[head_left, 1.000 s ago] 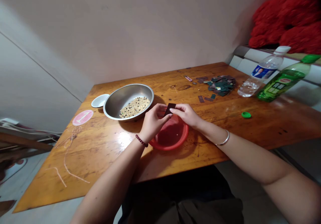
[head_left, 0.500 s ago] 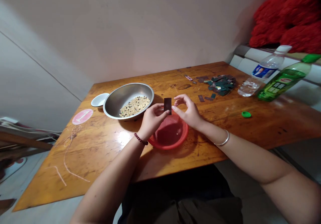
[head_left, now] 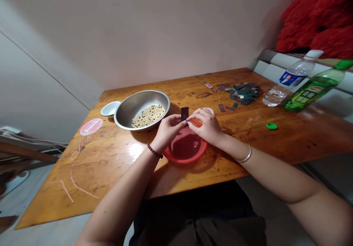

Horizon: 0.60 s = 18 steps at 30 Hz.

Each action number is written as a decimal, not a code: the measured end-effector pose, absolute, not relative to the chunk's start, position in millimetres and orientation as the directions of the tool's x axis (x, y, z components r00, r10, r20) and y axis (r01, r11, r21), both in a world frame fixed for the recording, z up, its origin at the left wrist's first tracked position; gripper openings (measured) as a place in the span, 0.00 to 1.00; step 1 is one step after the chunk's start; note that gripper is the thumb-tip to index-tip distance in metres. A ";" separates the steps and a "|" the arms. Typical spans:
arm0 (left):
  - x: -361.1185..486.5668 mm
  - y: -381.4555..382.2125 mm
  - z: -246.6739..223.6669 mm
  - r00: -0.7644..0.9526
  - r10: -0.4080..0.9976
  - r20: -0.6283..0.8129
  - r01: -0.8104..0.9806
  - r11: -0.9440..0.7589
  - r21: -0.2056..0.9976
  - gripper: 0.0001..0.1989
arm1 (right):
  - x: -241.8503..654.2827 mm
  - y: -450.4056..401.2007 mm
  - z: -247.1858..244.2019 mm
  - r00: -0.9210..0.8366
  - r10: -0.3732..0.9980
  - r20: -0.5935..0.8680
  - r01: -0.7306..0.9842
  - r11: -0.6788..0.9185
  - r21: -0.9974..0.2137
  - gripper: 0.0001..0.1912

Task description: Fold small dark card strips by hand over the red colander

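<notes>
A small dark brown rectangular piece (head_left: 184, 113) stands upright between the thumb and fingers of my left hand (head_left: 168, 129). My right hand (head_left: 208, 125) meets it from the other side, thumb and forefinger pinched at the piece's lower right edge, its other fingers curled. Both hands are over a red mesh basket (head_left: 185, 157), whose far rim is partly covered by them. The basket's inside shows one tiny pale speck. To the left, a steel bowl (head_left: 142, 96) holds pale and black beans (head_left: 149, 116).
A white dish (head_left: 110, 108), a pink round card (head_left: 91, 127) and loose string (head_left: 72, 176) lie at left. Back right are a heap of dark green and brown pieces (head_left: 244, 93), a pink-handled cutter (head_left: 208, 85), a clear bottle (head_left: 292, 78), a green bottle (head_left: 314, 89) and a green cap (head_left: 271, 126).
My right hand has moved left and its spread fingers have closed in a pinch at the dark piece's edge. My left hand keeps its hold, almost unmoved.
</notes>
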<state>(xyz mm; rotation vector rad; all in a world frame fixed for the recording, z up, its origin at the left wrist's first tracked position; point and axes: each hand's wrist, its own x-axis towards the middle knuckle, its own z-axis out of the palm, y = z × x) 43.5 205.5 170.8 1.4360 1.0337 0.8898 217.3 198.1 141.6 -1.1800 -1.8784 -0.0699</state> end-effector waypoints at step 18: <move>44.0 201.2 175.6 0.348 0.937 -0.029 0.199 -0.044 0.979 0.17 | 217.9 197.1 143.7 -0.150 0.725 0.672 0.720 0.546 -0.429 0.02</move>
